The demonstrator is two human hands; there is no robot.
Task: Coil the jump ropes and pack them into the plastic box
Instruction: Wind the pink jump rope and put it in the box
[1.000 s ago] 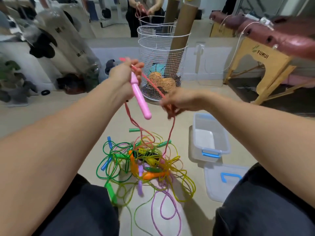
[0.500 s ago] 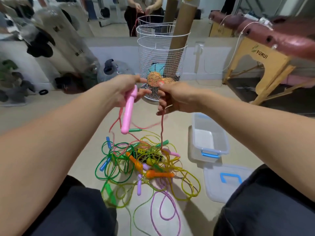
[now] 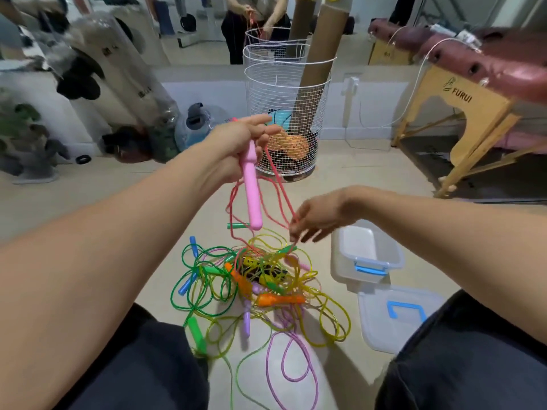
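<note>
My left hand (image 3: 239,140) holds the top of a pink jump-rope handle (image 3: 251,190) that hangs down, with loops of its red cord (image 3: 278,184) draped from the fingers. My right hand (image 3: 313,217) is lower, above the pile, and pinches the red cord between its fingertips. A tangled pile of jump ropes (image 3: 260,279) in green, yellow, purple and orange lies on the floor between my knees. The clear plastic box (image 3: 367,255) with blue latches stands open to the right of the pile. Its lid (image 3: 396,315) lies in front of it.
A white wire basket (image 3: 290,113) with cardboard tubes and balls stands behind the pile. A wooden massage table (image 3: 461,96) is at the right. Bags and a water jug (image 3: 195,125) line the left wall. A mirror shows a person.
My right hand has dropped from beside the left hand down toward the pile, sliding along the red cord. My left hand has risen slightly with the pink handle.
</note>
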